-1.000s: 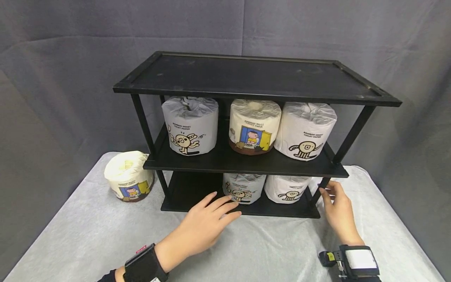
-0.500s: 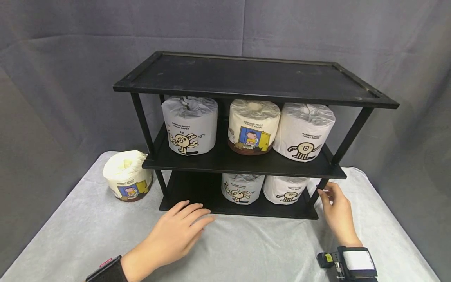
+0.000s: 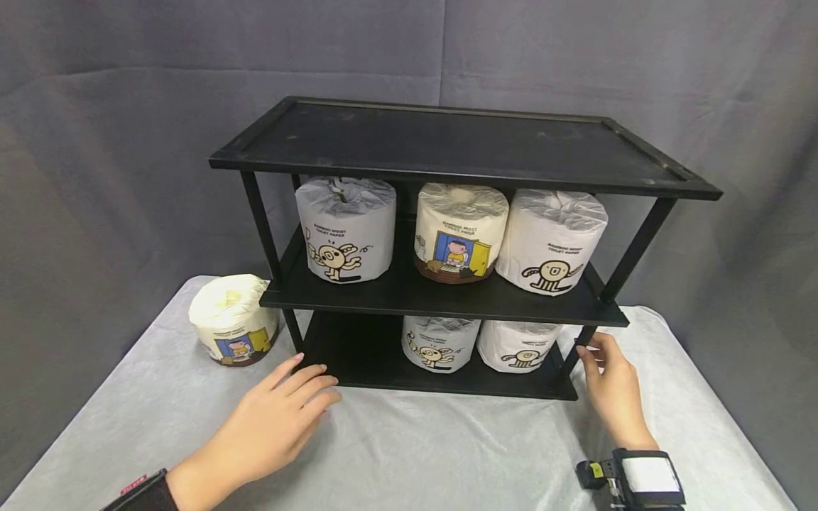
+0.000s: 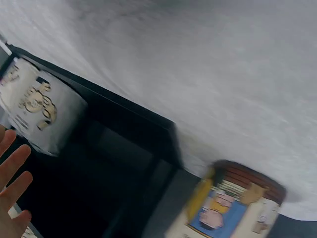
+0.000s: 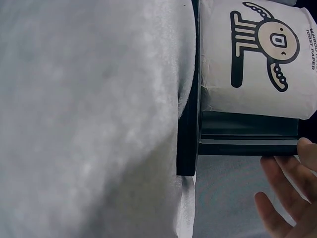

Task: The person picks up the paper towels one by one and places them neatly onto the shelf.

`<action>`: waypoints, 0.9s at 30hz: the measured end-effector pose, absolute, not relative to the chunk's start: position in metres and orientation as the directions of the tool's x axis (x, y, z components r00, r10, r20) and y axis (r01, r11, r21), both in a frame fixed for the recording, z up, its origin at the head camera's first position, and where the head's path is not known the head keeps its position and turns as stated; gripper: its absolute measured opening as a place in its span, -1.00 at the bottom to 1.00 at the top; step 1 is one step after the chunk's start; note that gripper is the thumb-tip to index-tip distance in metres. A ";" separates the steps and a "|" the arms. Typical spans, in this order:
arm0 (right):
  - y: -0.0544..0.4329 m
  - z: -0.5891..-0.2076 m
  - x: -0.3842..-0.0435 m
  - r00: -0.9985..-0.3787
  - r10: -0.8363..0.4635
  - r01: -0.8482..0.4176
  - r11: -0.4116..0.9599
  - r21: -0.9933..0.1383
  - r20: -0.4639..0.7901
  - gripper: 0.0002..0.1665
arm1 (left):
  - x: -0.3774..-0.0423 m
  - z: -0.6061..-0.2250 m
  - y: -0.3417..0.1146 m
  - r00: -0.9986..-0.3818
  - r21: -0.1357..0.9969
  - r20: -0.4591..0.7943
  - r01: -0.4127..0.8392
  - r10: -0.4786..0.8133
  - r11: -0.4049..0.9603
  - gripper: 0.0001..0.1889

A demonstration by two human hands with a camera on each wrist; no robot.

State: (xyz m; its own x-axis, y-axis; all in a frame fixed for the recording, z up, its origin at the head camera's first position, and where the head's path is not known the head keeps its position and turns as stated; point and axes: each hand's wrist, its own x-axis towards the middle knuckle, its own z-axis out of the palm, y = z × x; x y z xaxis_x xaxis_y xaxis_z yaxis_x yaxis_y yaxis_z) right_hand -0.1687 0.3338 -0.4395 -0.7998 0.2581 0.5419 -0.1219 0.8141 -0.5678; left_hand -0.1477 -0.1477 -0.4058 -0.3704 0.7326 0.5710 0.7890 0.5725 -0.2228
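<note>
My left hand [image 3: 275, 419] hovers with spread, straight fingers near the lower left front corner of a black three-tier shelf [image 3: 441, 142]. It holds nothing. To its upper left, a cream toilet paper roll [image 3: 230, 319] with a blue and yellow picture stands on the cloth, beside the shelf. At the other end, my right hand [image 3: 613, 387] pinches the shelf's front right post [image 5: 247, 148], thumb on one side and fingers on the other. Close to that post, a white roll [image 5: 267, 54] with a striped cartoon figure stands on the bottom tier.
Three wrapped rolls stand on the middle tier: a white one [image 3: 348, 231] at left, a cream one [image 3: 461, 231] and another white one [image 3: 552, 241]. A second bottom-tier roll [image 3: 441, 344] is partly hidden under the middle board. Pale cloth [image 3: 447, 454] covers the table; grey curtain [image 3: 128, 156] hangs behind.
My left hand has moved left along the shelf's front, from before the bottom-tier rolls to the left corner. My right hand keeps its hold on the post.
</note>
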 end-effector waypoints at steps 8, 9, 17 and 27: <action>0.334 -0.439 -0.168 -0.807 0.252 -0.113 0.821 -0.559 0.533 -0.79 | -0.166 -0.401 -0.171 -0.412 -0.213 0.602 0.743 0.684 0.634 -0.54; 0.334 -0.439 -0.168 -0.809 0.253 -0.110 0.821 -0.560 0.531 -0.78 | -0.167 -0.400 -0.173 -0.415 -0.219 0.603 0.736 0.682 0.641 -0.54; 0.334 -0.440 -0.167 -0.808 0.256 -0.112 0.818 -0.564 0.531 -0.78 | -0.180 -0.392 -0.195 -0.399 -0.258 0.634 0.698 0.662 0.668 -0.57; 0.334 -0.439 -0.168 -0.803 0.259 -0.116 0.815 -0.567 0.537 -0.79 | -0.201 -0.387 -0.225 -0.443 -0.235 0.672 0.633 0.593 0.738 -0.55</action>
